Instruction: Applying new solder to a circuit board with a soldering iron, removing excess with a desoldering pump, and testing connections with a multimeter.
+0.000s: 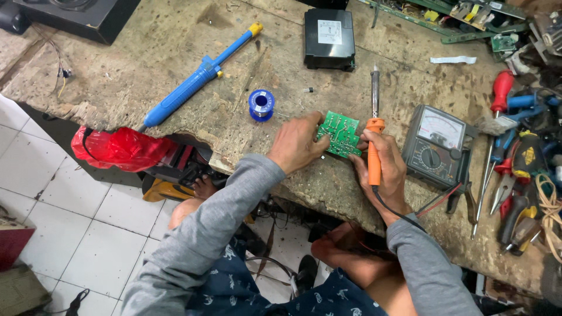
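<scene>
Holding the green circuit board (339,134) on the bench (175,52) edge w/ my left hand (298,142) clamped on its side; right hand (383,169) wrapped round the orange soldering iron (374,126), tip up. Soldering step; next needs the tip lowered onto a joint. Solder spool (261,105) near, multimeter (436,145) just right.

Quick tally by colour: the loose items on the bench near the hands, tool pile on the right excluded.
Blue: 2, desoldering pump, solder spool
Green: 1, circuit board under left hand
Orange: 1, soldering iron in right hand
Black: 1, box
Grey: 1, analog multimeter
Total: 6
</scene>
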